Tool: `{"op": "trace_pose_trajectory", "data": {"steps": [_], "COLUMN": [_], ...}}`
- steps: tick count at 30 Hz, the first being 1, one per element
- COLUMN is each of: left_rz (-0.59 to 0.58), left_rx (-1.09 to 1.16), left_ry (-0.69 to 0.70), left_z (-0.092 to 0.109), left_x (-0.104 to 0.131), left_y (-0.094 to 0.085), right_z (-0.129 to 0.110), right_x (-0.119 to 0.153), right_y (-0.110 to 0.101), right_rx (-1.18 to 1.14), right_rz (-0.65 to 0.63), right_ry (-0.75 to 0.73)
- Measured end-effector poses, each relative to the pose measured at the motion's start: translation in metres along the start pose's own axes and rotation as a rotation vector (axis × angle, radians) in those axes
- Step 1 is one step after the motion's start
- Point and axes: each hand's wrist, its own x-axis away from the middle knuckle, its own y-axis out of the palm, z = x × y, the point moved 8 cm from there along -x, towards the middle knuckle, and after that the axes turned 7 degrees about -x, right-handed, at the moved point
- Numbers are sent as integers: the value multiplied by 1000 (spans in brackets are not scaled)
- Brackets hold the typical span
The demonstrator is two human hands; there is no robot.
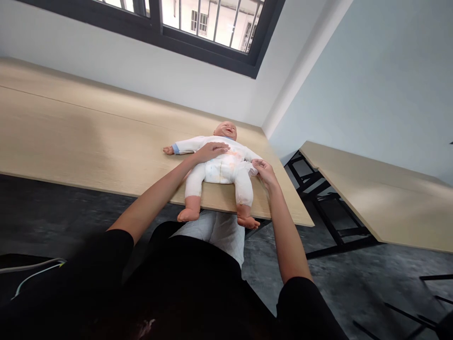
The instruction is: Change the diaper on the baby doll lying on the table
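Note:
A baby doll [226, 130] in a white long-sleeved top lies on its back on the wooden table [116, 141], its feet hanging over the front edge. A white diaper [220, 172] is round its hips, over white leggings. My left hand [213, 151] lies flat on the doll's chest and belly with the fingers stretched out to the right. Beside the doll's hip on the right, my right hand [264, 171] has its fingers pressed together on a white edge, seemingly of the diaper, near the doll's sleeve end.
A second wooden table [382, 189] with black folding legs stands at the right. Behind the first table are a wall and a barred window [212, 28]. Cables [35, 267] show at the lower left, and black metal legs [410, 314] at the lower right.

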Motion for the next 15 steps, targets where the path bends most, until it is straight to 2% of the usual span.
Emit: {"op": "trace_pose_trajectory", "data": {"steps": [15], "left_rz": [8], "left_rx": [6], "left_ry": [-1], "left_z": [1], "left_x": [1], "left_y": [0], "right_z": [5], "right_x": [-2], "right_y": [-1], "right_rx": [0], "right_rz": [-20], "right_ry": [-10]}}
